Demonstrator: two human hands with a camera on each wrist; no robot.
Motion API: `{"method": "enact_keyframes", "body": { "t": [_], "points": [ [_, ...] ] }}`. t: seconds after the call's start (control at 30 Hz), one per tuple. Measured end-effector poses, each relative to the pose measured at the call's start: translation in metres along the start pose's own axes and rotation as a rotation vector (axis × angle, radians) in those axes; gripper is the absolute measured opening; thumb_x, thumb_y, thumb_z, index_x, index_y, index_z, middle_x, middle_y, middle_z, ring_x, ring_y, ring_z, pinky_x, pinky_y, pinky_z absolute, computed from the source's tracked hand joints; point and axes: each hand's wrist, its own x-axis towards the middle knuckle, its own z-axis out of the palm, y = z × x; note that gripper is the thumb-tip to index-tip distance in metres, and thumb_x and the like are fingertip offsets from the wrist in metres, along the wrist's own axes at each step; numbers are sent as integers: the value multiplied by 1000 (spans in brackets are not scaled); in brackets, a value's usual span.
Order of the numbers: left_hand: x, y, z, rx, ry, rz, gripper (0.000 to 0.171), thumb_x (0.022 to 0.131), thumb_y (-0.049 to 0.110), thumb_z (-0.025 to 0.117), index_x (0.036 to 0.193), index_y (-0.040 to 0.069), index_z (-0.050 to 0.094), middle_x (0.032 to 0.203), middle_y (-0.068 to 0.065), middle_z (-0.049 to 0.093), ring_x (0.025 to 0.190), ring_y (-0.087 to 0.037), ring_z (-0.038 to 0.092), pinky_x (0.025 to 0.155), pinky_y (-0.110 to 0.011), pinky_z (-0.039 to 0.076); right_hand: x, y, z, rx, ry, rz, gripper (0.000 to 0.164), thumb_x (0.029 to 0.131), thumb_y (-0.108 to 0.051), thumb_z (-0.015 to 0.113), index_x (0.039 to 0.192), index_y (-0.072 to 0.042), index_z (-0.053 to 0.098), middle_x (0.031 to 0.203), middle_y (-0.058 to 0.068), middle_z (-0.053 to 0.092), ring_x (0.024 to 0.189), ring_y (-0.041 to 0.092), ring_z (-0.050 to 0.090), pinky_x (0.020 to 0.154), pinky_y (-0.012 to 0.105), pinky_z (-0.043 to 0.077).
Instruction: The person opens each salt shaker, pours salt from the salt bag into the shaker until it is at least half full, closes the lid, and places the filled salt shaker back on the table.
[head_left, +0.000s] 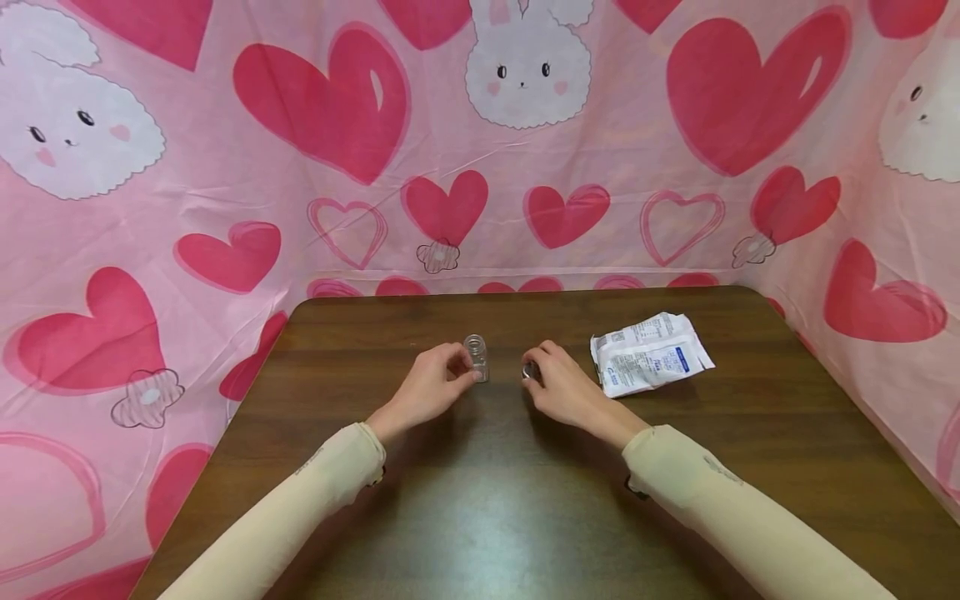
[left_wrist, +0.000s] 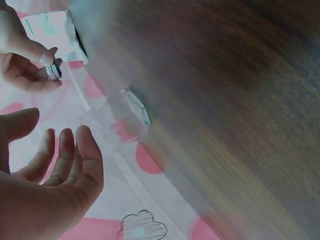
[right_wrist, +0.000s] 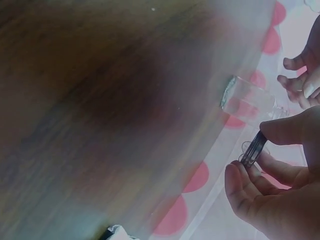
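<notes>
A small clear glass bottle (head_left: 475,350) stands upright on the wooden table, its mouth uncovered. Beside it on the left is my left hand (head_left: 431,379); in the left wrist view that hand (left_wrist: 60,175) has thumb and fingers spread apart with nothing between them, close to the bottle (left_wrist: 120,112). My right hand (head_left: 562,383) pinches a small round dark lid with a silvery side (right_wrist: 254,149) between thumb and fingertips, to the right of the bottle and apart from it. Part of the lid is hidden behind the fingers.
A white printed packet (head_left: 652,354) lies on the table (head_left: 480,500) just right of my right hand. Pink heart-and-rabbit cloth (head_left: 517,167) hangs behind the table and along both sides.
</notes>
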Motion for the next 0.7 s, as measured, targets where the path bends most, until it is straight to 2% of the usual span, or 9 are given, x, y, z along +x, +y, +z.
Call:
{"method": "enact_keyframes", "body": {
  "t": [0.13, 0.43, 0.7],
  "points": [
    [-1, 2, 0, -1, -19, 11, 10, 96, 13, 79, 103, 9, 74, 95, -1, 67, 90, -19, 63, 84, -46, 56, -5, 2, -1, -6, 15, -11, 28, 94, -8, 77, 117, 5, 69, 110, 14, 62, 101, 29, 60, 93, 45, 53],
    [-3, 5, 2, -16, -44, 27, 15, 97, 11, 78, 108, 1, 75, 97, -3, 68, 91, -20, 64, 86, -49, 56, -16, 5, -4, -6, 37, -20, 29, 92, -7, 78, 117, 6, 69, 109, 13, 63, 102, 29, 61, 92, 47, 52],
    [-3, 5, 4, -12, -43, 48, 8, 97, 12, 78, 104, 8, 76, 95, 0, 67, 90, -19, 64, 86, -49, 55, -23, 7, -7, 14, 29, 7, 30, 94, -8, 78, 119, 5, 69, 111, 13, 62, 104, 28, 61, 93, 47, 53]
  ]
}}
